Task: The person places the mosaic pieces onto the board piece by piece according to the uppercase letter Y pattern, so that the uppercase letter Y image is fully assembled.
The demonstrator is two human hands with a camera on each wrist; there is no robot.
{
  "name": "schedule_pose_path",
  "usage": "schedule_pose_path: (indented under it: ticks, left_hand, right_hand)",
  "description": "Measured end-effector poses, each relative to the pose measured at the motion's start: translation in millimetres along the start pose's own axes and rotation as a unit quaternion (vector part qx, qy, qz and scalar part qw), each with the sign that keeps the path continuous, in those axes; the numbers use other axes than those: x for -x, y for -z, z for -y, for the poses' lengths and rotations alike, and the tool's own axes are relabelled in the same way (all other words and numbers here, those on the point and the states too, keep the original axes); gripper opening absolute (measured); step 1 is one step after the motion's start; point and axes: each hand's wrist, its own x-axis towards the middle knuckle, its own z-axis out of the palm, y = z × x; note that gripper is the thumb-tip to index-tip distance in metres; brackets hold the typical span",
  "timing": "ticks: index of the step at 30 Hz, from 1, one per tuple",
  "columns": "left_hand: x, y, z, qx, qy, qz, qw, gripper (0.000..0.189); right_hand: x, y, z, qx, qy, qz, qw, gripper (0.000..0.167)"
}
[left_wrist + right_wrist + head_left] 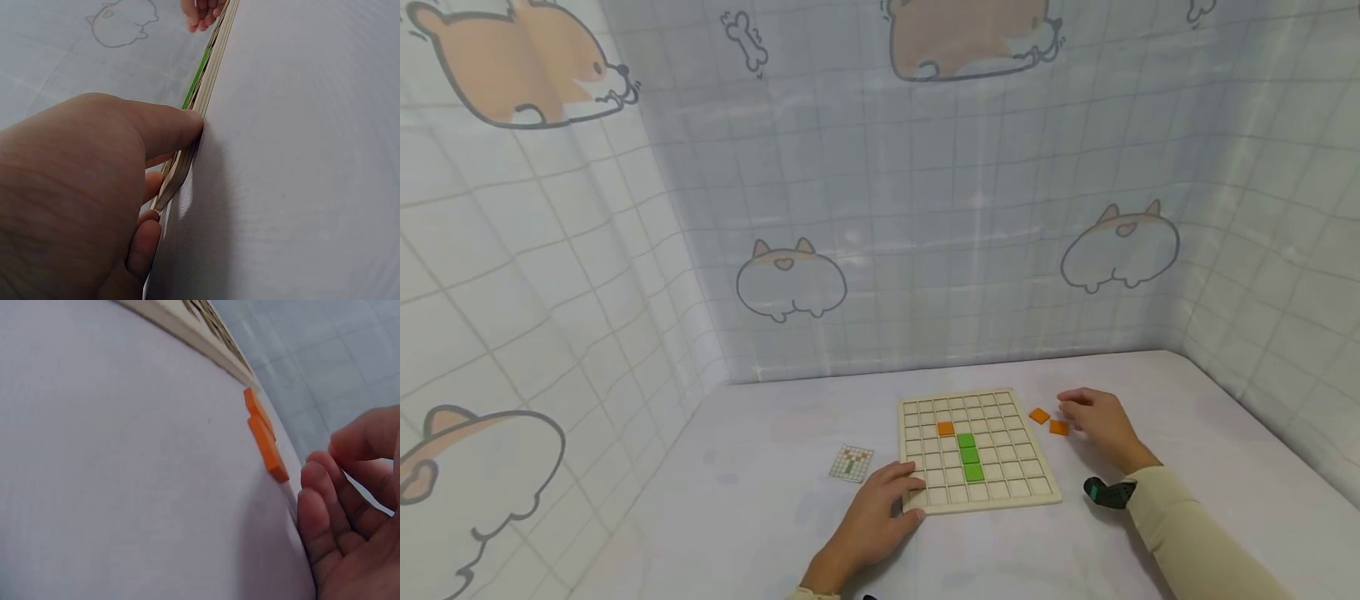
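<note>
A square wooden grid board (1011, 467) lies on the table, with one orange tile (946, 428) and a column of green tiles (970, 456) in its cells. My left hand (880, 514) holds the board's near left corner, thumb on the front edge and fingers along the left side. Just right of the board are two loose orange tiles, one farther (1039, 416) and one nearer (1059, 427). Beside them hovers my right hand (1099, 419), fingers loosely curled, thumb and fingertips close together. In the right wrist view no tile shows between its fingertips (315, 469).
A small pattern card (852, 463) with a coloured grid lies left of the board. White sheeting printed with cartoon dogs (792, 279) encloses the table at the back and both sides. A dark strap device (1108, 493) sits at my right wrist.
</note>
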Motion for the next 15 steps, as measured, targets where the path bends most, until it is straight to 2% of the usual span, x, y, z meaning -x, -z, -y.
schedule_pose_path:
  ticks: [10, 15]
  left_hand:
    - [1.3, 1.2, -2.4, 0.002, -0.002, -0.006, 1.0000, 0.033]
    - [1.1, 1.3, -2.6, 0.004, -0.002, -0.004, 1.0000, 0.033]
  right_hand:
    - [3.3, 4.9, -3.1, 0.065, 0.027, 0.057, 0.9959, 0.041]
    - [5.2, 5.2, -6.3, 0.093, 0.061, 0.062, 0.9918, 0.039]
